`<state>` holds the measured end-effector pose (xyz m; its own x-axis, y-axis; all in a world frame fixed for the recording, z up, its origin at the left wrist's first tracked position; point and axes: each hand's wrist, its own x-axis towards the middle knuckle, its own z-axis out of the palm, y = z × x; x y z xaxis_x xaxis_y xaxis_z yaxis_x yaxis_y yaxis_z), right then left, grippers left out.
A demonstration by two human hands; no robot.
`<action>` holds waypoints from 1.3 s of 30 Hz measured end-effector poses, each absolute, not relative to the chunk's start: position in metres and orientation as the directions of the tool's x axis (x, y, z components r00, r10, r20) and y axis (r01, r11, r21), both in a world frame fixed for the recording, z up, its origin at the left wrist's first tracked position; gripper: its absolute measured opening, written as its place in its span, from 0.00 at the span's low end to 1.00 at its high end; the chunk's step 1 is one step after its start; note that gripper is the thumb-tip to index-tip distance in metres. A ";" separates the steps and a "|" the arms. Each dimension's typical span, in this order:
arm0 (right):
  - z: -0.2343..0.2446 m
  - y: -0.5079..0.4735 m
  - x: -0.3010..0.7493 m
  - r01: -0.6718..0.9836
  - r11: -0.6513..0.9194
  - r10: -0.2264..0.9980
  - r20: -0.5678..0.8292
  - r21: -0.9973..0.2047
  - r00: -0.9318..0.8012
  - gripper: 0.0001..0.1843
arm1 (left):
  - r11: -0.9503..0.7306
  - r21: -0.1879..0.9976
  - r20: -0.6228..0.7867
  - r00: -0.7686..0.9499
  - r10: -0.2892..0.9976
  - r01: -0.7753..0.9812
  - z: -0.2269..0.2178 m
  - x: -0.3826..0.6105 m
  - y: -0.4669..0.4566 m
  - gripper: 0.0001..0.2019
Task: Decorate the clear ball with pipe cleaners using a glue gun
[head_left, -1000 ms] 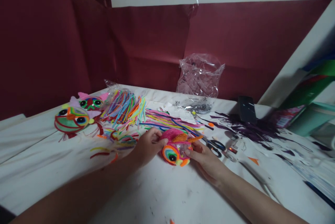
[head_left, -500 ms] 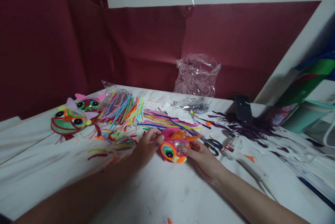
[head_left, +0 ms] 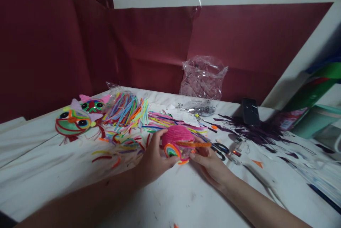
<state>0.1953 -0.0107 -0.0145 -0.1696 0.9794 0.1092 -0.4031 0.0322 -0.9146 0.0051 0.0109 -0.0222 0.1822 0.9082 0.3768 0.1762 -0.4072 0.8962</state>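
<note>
Between my two hands is a rounded pink pipe-cleaner craft with a rainbow-ringed eye at its front and an orange pipe-cleaner piece sticking out to the right. My left hand is closed around its left side, thumb over the eye. My right hand pinches its lower right edge. A clear part shows between the pink coils and my right fingers. Just right of my right hand lie black-handled scissors, their blades partly hidden. Long pipe cleaners lie behind the craft.
Two finished-looking animal faces lie at the left beside a bag of colourful pipe cleaners. Cut scraps are scattered near my left arm. At the right are a phone, dark purple strips, a glue gun and a green container.
The craft has been tipped forward, so its pink coiled top now shows and the eye is mostly covered. My left hand has wrapped further round its side.
</note>
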 end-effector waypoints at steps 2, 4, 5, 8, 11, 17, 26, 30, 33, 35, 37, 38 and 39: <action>-0.014 -0.011 0.195 -0.412 0.066 0.975 0.146 -0.909 -0.167 0.42 | -0.482 0.857 0.452 0.181 0.873 0.182 -0.023 0.005 0.009 0.37; -0.014 -0.011 0.196 -0.416 0.098 0.973 0.175 -0.904 -0.152 0.45 | -0.539 0.822 0.510 0.183 0.841 0.185 -0.024 0.005 0.008 0.37; -0.014 -0.011 0.197 -0.416 0.109 0.972 0.185 -0.903 -0.146 0.46 | -0.558 0.808 0.528 0.189 0.828 0.190 -0.023 0.005 0.007 0.36; -0.014 -0.011 0.197 -0.419 0.113 0.973 0.186 -0.901 -0.138 0.48 | -0.598 0.771 0.562 0.208 0.800 0.217 -0.020 0.006 0.005 0.36; -0.014 -0.012 0.195 -0.433 0.083 0.974 0.164 -0.898 -0.154 0.49 | -0.606 0.742 0.574 0.194 0.795 0.287 -0.015 0.006 0.003 0.38; -0.017 -0.014 0.192 -0.465 -0.029 0.959 0.106 -0.885 -0.263 0.49 | -0.619 0.682 0.602 0.181 0.777 0.390 -0.011 0.005 0.000 0.40; -0.018 -0.014 0.192 -0.435 -0.030 0.957 0.100 -0.900 -0.274 0.27 | -0.440 0.860 0.394 0.212 0.894 0.259 -0.009 0.004 0.003 0.43; -0.020 -0.013 0.193 -0.408 0.011 0.975 0.101 -0.913 -0.199 0.24 | -0.336 0.923 0.294 0.220 0.930 0.187 -0.009 0.003 0.006 0.44; -0.022 -0.012 0.194 -0.374 0.033 0.981 0.102 -0.927 -0.167 0.27 | -0.326 0.938 0.291 0.241 0.926 0.120 -0.012 0.001 0.011 0.43; -0.023 -0.012 0.194 -0.334 0.047 0.985 0.099 -0.942 -0.139 0.28 | -0.316 0.946 0.286 0.274 0.918 0.074 -0.017 -0.001 0.017 0.43; -0.024 -0.013 0.194 -0.285 0.063 0.988 0.100 -0.956 -0.118 0.28 | -0.282 0.959 0.262 0.310 0.914 0.019 -0.021 -0.002 0.023 0.43; -0.025 -0.013 0.195 -0.262 0.069 0.988 0.102 -0.962 -0.114 0.27 | -0.257 0.966 0.248 0.330 0.911 -0.018 -0.023 -0.003 0.025 0.42; -0.025 -0.013 0.195 -0.244 0.075 0.988 0.106 -0.967 -0.115 0.26 | -0.230 0.971 0.236 0.351 0.906 -0.058 -0.025 -0.003 0.028 0.41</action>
<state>0.1946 -0.0131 -0.0250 -0.1146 0.9878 0.1056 -0.2442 0.0751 -0.9668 -0.0027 0.0276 -0.0246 0.3506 0.9064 0.2355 -0.0577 -0.2301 0.9715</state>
